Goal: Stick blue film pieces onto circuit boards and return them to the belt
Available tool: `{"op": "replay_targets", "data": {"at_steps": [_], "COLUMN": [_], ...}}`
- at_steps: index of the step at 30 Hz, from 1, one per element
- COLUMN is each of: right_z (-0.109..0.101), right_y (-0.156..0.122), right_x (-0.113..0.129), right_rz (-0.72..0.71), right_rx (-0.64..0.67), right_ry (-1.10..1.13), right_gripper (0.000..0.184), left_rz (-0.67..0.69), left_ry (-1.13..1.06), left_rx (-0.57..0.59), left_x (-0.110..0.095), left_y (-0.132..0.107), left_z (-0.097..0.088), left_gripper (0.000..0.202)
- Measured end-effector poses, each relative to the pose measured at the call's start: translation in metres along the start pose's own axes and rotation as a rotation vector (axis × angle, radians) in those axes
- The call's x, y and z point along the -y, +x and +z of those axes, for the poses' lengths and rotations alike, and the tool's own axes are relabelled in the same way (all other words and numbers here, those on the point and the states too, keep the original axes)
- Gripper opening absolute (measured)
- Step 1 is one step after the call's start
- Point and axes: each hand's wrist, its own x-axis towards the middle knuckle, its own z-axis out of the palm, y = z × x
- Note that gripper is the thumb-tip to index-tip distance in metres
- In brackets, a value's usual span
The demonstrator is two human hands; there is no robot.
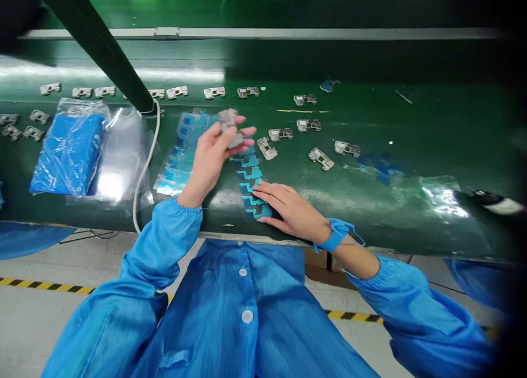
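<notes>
Raised over the bench, my left hand [212, 153] pinches a small grey metal part [231, 125] between thumb and fingers. My right hand [294, 210] lies low on a strip of blue die-cut adhesive pieces [249, 172]. Its fingers are stretched out, with the fingertips and thumb apart at the strip's right edge. Whether a fingertip lifts one of the pieces cannot be made out. Beneath and left of my left hand is a wider clear sheet [181, 156] with more blue pieces. Similar metal parts, such as one part [267, 148] and another [321, 158], lie to the right.
A row of metal parts [214, 92] runs along the back of the green bench [349, 202]. A blue plastic-wrapped packet [69, 153] lies left, beside a white cable [148, 164] and a slanting dark green post [107, 54]. Clear film [444, 197] lies at right.
</notes>
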Motion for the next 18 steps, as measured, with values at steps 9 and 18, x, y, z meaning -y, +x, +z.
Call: {"op": "replay_targets", "data": {"at_steps": [9, 18], "right_z": [0.004, -0.064], "right_y": [0.007, 0.004], "right_x": [-0.005, 0.03], "right_rz": [-0.037, -0.377], "right_rx": [-0.112, -0.265], "right_ry": [-0.175, -0.297], "right_gripper": [0.031, 0.021], "left_rz": [-0.328, -0.318], "left_ry": [-0.055, -0.088], "left_rx": [0.267, 0.288], "left_x": [0.068, 0.069], "left_y": [0.035, 0.032], "left_z": [0.028, 0.025], "left_gripper": [0.018, 0.058]}}
